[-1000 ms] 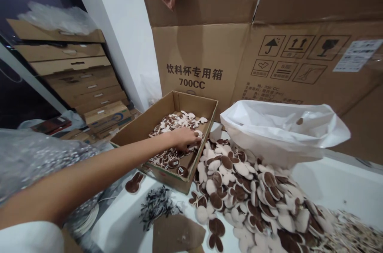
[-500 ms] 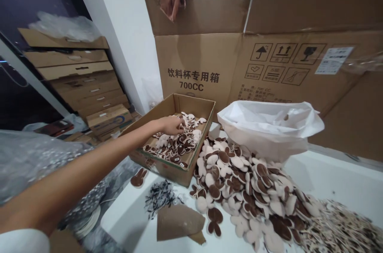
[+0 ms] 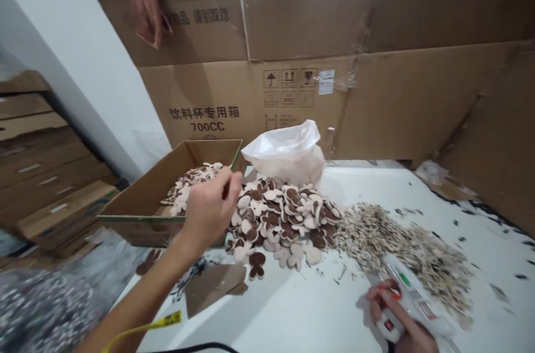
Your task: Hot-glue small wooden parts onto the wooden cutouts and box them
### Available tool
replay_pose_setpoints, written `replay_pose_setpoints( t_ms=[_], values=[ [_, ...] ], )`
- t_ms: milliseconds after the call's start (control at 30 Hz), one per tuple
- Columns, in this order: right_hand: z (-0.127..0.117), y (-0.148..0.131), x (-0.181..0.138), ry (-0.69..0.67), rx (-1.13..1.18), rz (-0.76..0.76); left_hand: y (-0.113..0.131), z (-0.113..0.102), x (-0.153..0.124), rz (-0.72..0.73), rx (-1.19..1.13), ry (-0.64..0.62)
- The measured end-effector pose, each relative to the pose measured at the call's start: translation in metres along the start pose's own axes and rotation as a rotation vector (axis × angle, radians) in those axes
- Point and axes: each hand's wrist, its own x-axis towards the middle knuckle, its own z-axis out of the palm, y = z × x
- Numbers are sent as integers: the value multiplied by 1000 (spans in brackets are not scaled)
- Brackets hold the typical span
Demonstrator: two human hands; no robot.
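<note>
My left hand point(image 3: 211, 211) hovers over the right edge of a small open cardboard box point(image 3: 137, 214) that holds brown and white rabbit-shaped pieces. Its fingers are pinched together; what they hold, if anything, I cannot make out. A big heap of the same rabbit-shaped pieces point(image 3: 284, 216) lies on the white table just right of that hand. At the bottom right, my right hand point(image 3: 412, 336) grips a white glue gun point(image 3: 407, 297) lying low over the table.
A white plastic bag point(image 3: 288, 150) stands behind the heap. Pale small scraps point(image 3: 397, 247) spread to its right. A cardboard scrap point(image 3: 213, 286) lies near the front. Large cartons point(image 3: 376, 102) wall the back; another person's hand point(image 3: 146, 13) rests on the top edge.
My left hand has drawn back out of the small box to its right edge, fingers now pinched. The view swung right, bringing my right hand with the glue gun into sight.
</note>
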Motion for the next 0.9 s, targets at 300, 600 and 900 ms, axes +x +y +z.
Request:
replay_pose_setpoints(
  t_ms=[300,600,900],
  values=[
    [0,-2,5,-153,209,-125,78,133,-110,216,-301,-537],
    [-3,-5,-3,-187,214,-203,105,161,-113,171,-130,-519],
    [-7,-1,1,-250,57,-151,117,178,-116,152,-8,-552]
  ],
)
